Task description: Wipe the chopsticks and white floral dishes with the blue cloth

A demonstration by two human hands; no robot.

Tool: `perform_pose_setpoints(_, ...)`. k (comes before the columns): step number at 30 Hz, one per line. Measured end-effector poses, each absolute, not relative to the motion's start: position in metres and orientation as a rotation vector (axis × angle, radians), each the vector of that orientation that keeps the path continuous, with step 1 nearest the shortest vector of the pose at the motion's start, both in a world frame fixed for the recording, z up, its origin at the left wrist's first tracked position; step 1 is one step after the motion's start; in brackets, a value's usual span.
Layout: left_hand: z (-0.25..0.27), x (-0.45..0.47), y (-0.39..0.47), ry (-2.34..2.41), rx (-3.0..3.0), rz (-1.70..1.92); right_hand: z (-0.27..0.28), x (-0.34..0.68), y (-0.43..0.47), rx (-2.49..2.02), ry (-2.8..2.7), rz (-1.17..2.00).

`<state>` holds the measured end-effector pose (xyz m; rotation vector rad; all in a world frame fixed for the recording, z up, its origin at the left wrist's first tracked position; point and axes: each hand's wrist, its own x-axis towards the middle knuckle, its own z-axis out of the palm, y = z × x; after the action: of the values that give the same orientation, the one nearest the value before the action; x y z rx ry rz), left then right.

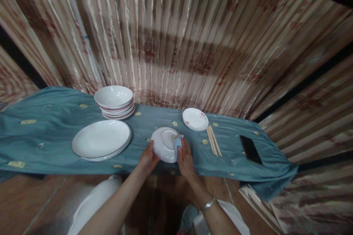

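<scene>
A small white plate (161, 143) is held up over the near side of the table, its underside with the round foot ring facing me. My left hand (149, 158) grips its left edge, thumb on the rim. At the plate's right side, my right hand (185, 158) presses a light blue cloth (178, 145) against the surface, fingers closed on the cloth. Part of the cloth is hidden under the fingers. Just behind and to the right lies a short stack of small plates (195, 119) with red flower prints.
Left of my hands lie large oval plates (102, 139), stacked. Behind them stands a pile of white bowls (114, 97) with red bands. Several wooden chopsticks (213, 141) and a black phone (250, 149) rest to the right on the teal tablecloth (55, 128). A pleated curtain (165, 44) hangs behind.
</scene>
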<state>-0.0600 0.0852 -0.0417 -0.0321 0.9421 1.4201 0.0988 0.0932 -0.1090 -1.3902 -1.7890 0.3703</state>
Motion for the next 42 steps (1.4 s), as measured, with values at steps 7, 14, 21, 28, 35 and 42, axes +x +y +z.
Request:
perform_pose_setpoints(7, -0.039, -0.057, 0.086, 0.927, -0.031, 1.438, -0.104, 0.089, 0.061, -1.287, -2.0, 0.144)
perform_pose_setpoints(14, -0.033, -0.054, 0.084, 0.859, 0.001, 1.405, -0.09, 0.067, 0.046, -1.066, -2.252, -0.007)
perform_pose_setpoints(21, -0.03, -0.051, 0.085, 0.829, 0.115, 1.544, -0.058, 0.058, 0.06, -1.073, -2.333, -0.009)
perform_pose_setpoints(28, -0.045, -0.05, 0.084, 0.833, 0.381, 1.547, -0.042, 0.058, 0.081, -1.126, -2.163, -0.01)
perform_pose_setpoints(35, -0.039, -0.047, 0.079, 0.695, 0.432, 1.465, -0.042, 0.064, 0.097, -1.095, -2.054, 0.12)
perform_pose_setpoints(42, -0.024, -0.049, 0.063, 0.68, 0.491, 1.329, -0.021, 0.071, 0.098, -0.971, -2.121, 0.279)
